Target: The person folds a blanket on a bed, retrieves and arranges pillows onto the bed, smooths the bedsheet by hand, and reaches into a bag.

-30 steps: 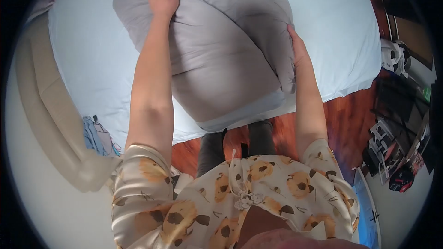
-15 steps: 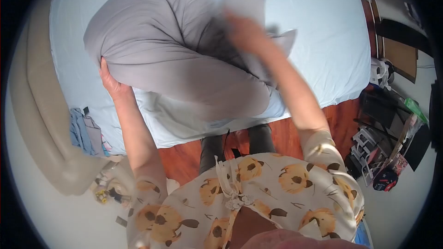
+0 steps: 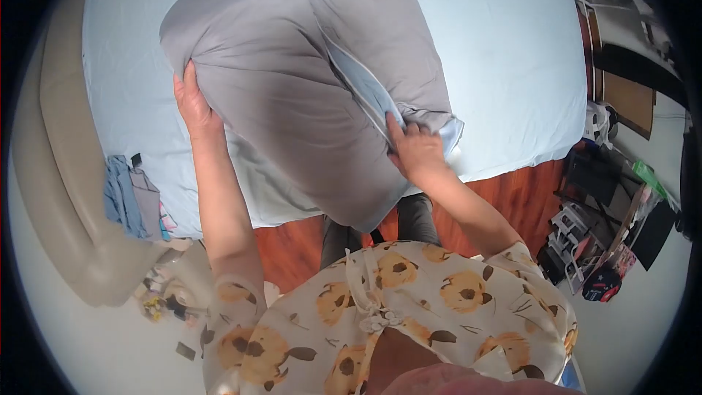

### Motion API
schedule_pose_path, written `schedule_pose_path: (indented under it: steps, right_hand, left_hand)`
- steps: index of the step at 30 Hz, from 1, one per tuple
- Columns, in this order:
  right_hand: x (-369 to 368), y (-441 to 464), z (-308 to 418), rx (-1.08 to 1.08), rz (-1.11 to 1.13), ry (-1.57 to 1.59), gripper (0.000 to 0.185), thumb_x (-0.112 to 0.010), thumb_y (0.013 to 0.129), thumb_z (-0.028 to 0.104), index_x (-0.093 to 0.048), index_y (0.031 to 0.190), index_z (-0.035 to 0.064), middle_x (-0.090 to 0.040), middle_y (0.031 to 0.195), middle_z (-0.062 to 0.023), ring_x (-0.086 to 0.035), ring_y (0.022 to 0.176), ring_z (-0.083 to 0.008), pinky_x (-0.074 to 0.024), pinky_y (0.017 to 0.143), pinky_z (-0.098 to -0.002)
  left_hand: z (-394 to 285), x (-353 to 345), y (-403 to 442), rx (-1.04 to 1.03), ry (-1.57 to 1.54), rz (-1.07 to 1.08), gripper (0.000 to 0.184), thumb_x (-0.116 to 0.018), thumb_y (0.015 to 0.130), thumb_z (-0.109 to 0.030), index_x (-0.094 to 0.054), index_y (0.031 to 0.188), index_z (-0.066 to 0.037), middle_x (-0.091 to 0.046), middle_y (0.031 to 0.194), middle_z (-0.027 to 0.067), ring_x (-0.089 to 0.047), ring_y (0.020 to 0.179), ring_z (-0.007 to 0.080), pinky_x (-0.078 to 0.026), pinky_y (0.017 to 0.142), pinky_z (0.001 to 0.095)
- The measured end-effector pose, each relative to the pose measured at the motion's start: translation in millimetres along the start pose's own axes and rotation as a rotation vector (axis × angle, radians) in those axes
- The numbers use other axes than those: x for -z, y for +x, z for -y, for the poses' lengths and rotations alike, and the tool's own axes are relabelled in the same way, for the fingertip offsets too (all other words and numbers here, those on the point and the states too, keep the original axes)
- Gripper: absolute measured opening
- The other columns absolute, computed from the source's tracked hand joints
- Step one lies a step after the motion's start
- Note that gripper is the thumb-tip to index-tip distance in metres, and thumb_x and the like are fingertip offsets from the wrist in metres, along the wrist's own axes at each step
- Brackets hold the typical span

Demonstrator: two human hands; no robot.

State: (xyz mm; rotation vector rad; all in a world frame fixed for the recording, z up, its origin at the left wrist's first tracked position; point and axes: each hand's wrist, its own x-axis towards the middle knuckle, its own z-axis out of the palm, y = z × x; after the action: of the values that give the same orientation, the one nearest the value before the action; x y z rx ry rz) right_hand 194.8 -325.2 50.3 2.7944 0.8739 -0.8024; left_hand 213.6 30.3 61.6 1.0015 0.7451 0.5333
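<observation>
A grey quilt (image 3: 256, 58) lies folded and bulky on a bed with a light blue sheet (image 3: 504, 66). Along a slanting gap between its folds, the quilt's pale blue underside (image 3: 365, 88) shows. My left hand (image 3: 194, 108) grips the quilt's left edge, with part of the fingers hidden by the cloth. At the lower right, my right hand (image 3: 418, 150) is closed on the quilt by the end of the gap, its index finger lying along the pale blue strip. One quilt corner hangs over the bed's near edge.
A beige padded bed end (image 3: 62, 139) runs along the left, with folded blue and grey cloths (image 3: 131, 197) beside it. Wooden floor (image 3: 504, 197) shows in front of the bed. White racks (image 3: 567, 238) and a dark cap (image 3: 601, 284) stand at the right.
My right hand has come down and toward me from the upper middle, and the right part of the quilt now lies flatter. The near corner has swung down over the edge; my left hand keeps its hold.
</observation>
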Motion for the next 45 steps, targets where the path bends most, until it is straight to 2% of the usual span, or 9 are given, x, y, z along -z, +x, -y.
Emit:
schedule_pose_path:
  steps: [2, 6, 12, 15, 24, 31, 36, 42, 45]
  right_hand:
    - [11, -26, -1, 0.031, 0.328, 0.14, 0.08, -0.069, 0.078, 0.029, -0.026, 0.144, 0.0178, -0.057, 0.106, -0.016, -0.064, 0.084, -0.0309, -0.0521, 0.066, -0.0406]
    - [-32, -47, -8, 0.108, 0.35, 0.254, 0.078, -0.068, 0.079, 0.029, -0.027, 0.143, 0.0151, -0.057, 0.106, -0.0192, -0.064, 0.082, -0.0348, -0.0517, 0.067, -0.0424]
    - [-13, -2, -3, -0.283, -0.159, 0.562, 0.078, -0.067, 0.079, 0.03, -0.025, 0.141, 0.0079, -0.061, 0.091, -0.0212, -0.063, 0.082, -0.0389, -0.0504, 0.067, -0.0466]
    - [-56, 28, -26, -0.345, -0.05, 0.62, 0.073, -0.068, 0.078, 0.033, -0.031, 0.135, 0.0059, -0.063, 0.085, -0.0186, -0.063, 0.084, -0.0373, -0.0504, 0.067, -0.0466]
    - [-129, 36, -63, -0.17, -0.116, 0.229, 0.036, -0.055, 0.08, 0.006, -0.047, 0.115, 0.0117, -0.064, 0.088, -0.0184, -0.067, 0.071, -0.0304, -0.053, 0.057, -0.0407]
    - [-73, -26, -10, -0.021, -0.298, 0.32, 0.051, -0.054, 0.084, 0.021, -0.042, 0.133, 0.011, -0.058, 0.099, -0.0241, -0.064, 0.083, -0.0376, -0.0532, 0.067, -0.0417]
    - [-5, -88, 59, -0.056, 0.313, 0.795, 0.071, -0.057, 0.084, 0.041, -0.029, 0.142, 0.0114, -0.05, 0.117, -0.0282, -0.054, 0.102, -0.0413, -0.046, 0.085, -0.0482]
    - [-31, -100, 82, 0.135, -0.156, 0.692, 0.083, -0.071, 0.073, 0.027, -0.028, 0.142, 0.0091, -0.027, 0.137, -0.0326, -0.043, 0.115, -0.0476, -0.0398, 0.095, -0.0494]
    - [-55, -61, 47, -0.008, -0.409, 1.035, 0.079, -0.066, 0.071, 0.01, -0.03, 0.141, 0.0075, -0.033, 0.134, -0.0327, -0.045, 0.115, -0.0455, -0.0409, 0.095, -0.0433]
  left_hand:
    - [1, -2, 0, 0.006, -0.018, 0.007, 0.038, -0.055, 0.091, -0.014, -0.048, 0.126, -0.002, -0.057, 0.119, 0.0109, -0.057, 0.105, 0.022, -0.049, 0.087, 0.0344]
    - [-2, -10, -2, 0.0, -0.022, 0.008, 0.038, -0.054, 0.091, -0.013, -0.047, 0.126, -0.001, -0.057, 0.118, 0.0118, -0.057, 0.104, 0.0231, -0.05, 0.087, 0.0365]
    - [1, -20, -3, -0.001, 0.017, -0.011, 0.038, -0.054, 0.091, -0.013, -0.045, 0.126, 0.0, -0.056, 0.119, 0.0141, -0.058, 0.104, 0.0261, -0.051, 0.086, 0.0389]
    - [0, -25, -9, 0.0, 0.003, -0.043, 0.038, -0.053, 0.091, -0.013, -0.044, 0.126, 0.001, -0.055, 0.121, 0.0156, -0.057, 0.105, 0.0275, -0.052, 0.087, 0.0399]
    - [-8, -16, -4, 0.039, -0.034, -0.128, 0.035, -0.046, 0.094, -0.013, -0.042, 0.125, 0.003, -0.051, 0.123, 0.0194, -0.056, 0.108, 0.0311, -0.051, 0.09, 0.0428]
    - [-13, -38, -12, -0.042, 0.021, -0.17, 0.033, -0.044, 0.094, -0.014, -0.045, 0.12, 0.005, -0.052, 0.122, 0.0197, -0.057, 0.104, 0.0315, -0.053, 0.086, 0.0421]
    - [-41, -48, -35, -0.054, 0.048, -0.283, 0.035, -0.042, 0.093, -0.016, -0.047, 0.119, 0.007, -0.055, 0.118, 0.0201, -0.059, 0.101, 0.0325, -0.054, 0.084, 0.0427]
    - [-31, -107, -19, -0.221, 0.384, -0.409, 0.042, -0.033, 0.092, -0.02, -0.052, 0.119, 0.005, -0.055, 0.122, 0.019, -0.055, 0.11, 0.0317, -0.047, 0.092, 0.0457]
    - [22, -166, 44, -0.387, 0.089, -0.313, 0.025, -0.042, 0.091, -0.021, -0.056, 0.097, -0.001, -0.058, 0.096, 0.0117, -0.054, 0.08, 0.0252, -0.048, 0.071, 0.0385]
